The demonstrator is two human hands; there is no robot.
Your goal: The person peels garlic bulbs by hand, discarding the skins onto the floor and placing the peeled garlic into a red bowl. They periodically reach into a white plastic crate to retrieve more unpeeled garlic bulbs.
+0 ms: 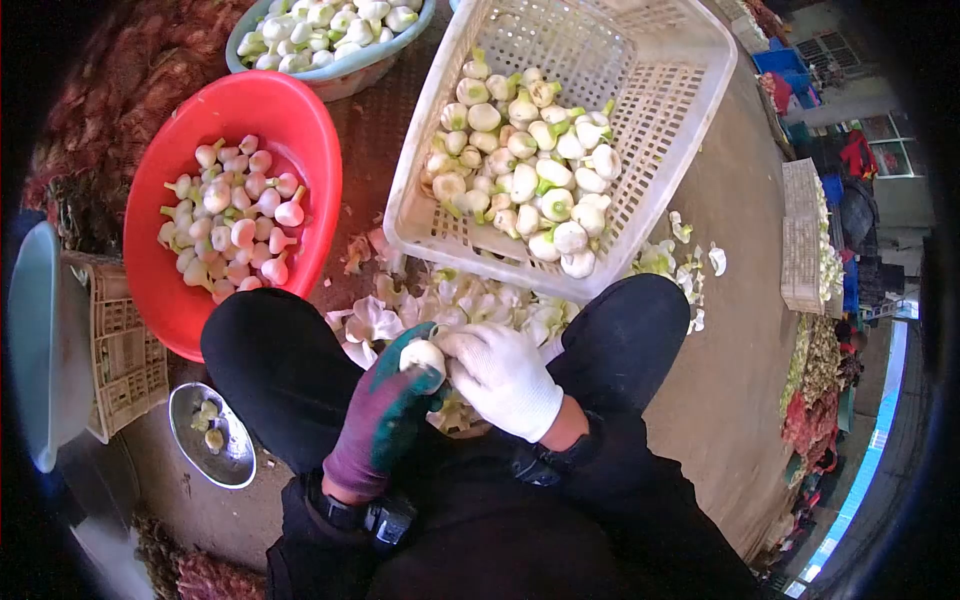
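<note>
Between my knees, a white garlic bulb sits in my left hand, which wears a purple and green glove and has its fingers wrapped round it. My right hand, in a white glove, meets the bulb from the right with bent fingers pressed on its side. Its fingertips are partly hidden, so anything small in them cannot be made out. Below and beyond both hands lies a heap of peeled garlic skins on the floor.
A white plastic crate of garlic bulbs stands ahead. Left of it are a red basin of pinkish bulbs and a light blue basin of white ones. A metal bowl with a few pieces lies by my left knee. Mesh sacks are piled at far left.
</note>
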